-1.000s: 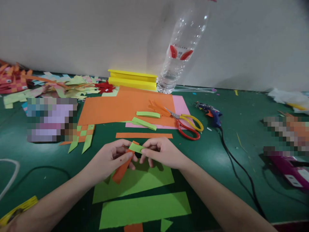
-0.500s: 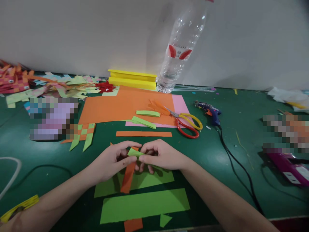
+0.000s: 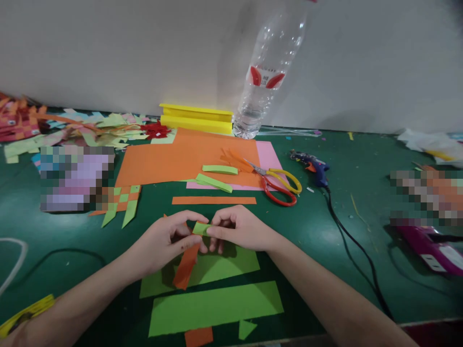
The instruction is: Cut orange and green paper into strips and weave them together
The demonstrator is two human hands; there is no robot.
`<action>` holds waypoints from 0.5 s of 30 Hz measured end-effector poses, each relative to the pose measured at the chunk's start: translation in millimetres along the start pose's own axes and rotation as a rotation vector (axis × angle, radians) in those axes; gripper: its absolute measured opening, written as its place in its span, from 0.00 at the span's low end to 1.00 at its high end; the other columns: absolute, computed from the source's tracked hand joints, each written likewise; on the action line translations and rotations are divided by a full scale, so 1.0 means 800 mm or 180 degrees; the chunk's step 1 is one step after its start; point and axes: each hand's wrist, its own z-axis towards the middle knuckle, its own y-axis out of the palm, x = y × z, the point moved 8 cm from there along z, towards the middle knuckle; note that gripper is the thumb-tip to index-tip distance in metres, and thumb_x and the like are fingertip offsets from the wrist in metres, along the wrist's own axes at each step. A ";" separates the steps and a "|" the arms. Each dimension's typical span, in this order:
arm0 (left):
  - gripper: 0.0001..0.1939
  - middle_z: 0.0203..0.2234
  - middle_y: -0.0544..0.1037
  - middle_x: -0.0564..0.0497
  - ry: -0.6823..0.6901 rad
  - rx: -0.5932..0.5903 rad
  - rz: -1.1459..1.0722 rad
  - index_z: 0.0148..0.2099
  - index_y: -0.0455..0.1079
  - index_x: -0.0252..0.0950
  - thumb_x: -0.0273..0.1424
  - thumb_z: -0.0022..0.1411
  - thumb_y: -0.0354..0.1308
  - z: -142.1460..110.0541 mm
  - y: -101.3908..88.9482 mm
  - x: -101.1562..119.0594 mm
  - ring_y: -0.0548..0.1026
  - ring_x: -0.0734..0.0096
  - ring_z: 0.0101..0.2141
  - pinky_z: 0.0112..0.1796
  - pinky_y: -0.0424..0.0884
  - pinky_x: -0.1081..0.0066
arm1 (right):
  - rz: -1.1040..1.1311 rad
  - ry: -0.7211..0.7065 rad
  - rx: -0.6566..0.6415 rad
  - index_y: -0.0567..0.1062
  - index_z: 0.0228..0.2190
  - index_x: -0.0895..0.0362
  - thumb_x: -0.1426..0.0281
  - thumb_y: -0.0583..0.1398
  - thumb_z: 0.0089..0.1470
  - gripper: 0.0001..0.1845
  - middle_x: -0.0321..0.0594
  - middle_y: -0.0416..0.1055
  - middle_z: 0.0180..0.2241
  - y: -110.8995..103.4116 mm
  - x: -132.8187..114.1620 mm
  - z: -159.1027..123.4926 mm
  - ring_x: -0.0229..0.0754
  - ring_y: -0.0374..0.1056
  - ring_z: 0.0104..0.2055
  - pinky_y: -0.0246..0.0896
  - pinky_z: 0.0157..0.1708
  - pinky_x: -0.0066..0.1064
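Note:
My left hand pinches an orange paper strip whose lower end hangs toward the table. Across the top of that strip lies a green paper strip, held at its right side by the thumb and fingers of my right hand. The two strips overlap between my fingertips; how they are joined is hidden. Under my hands lie a green paper sheet and, nearer, a wide green paper strip. Just beyond my fingers is a flat, thin orange strip.
Scissors rest on orange paper. Right of them lies a glue gun with a black cord. A water bottle leans on the wall. A woven paper piece and paper scraps are left; a purple power strip is right.
The green strip has turned flatter and folded in closer over the orange strip between my fingertips. The orange strip's lower end has swung slightly left. Both hands stay close together.

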 end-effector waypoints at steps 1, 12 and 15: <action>0.17 0.22 0.77 0.55 0.0010 -0.0014 0.0015 0.51 0.64 0.37 0.39 0.64 0.52 0.000 0.000 0.000 0.73 0.72 0.21 0.22 0.60 0.77 | 0.0018 0.0012 0.0007 0.72 0.26 0.60 0.58 0.67 0.46 0.18 0.36 0.76 0.23 0.000 0.000 0.000 0.32 0.70 0.21 0.68 0.25 0.25; 0.15 0.30 0.79 0.52 -0.0063 0.0085 -0.0071 0.50 0.65 0.39 0.41 0.66 0.50 -0.004 -0.004 -0.001 0.78 0.66 0.31 0.31 0.70 0.73 | 0.0055 0.0055 -0.0097 0.73 0.28 0.60 0.55 0.64 0.49 0.19 0.38 0.76 0.25 0.002 0.004 0.001 0.31 0.70 0.22 0.67 0.25 0.24; 0.15 0.31 0.80 0.52 -0.0106 -0.0020 -0.0234 0.50 0.64 0.39 0.41 0.67 0.49 -0.004 0.000 -0.002 0.79 0.65 0.33 0.35 0.72 0.72 | -0.0051 -0.0043 -0.0160 0.73 0.28 0.60 0.56 0.65 0.48 0.18 0.38 0.76 0.26 0.004 0.000 0.000 0.31 0.71 0.23 0.67 0.26 0.24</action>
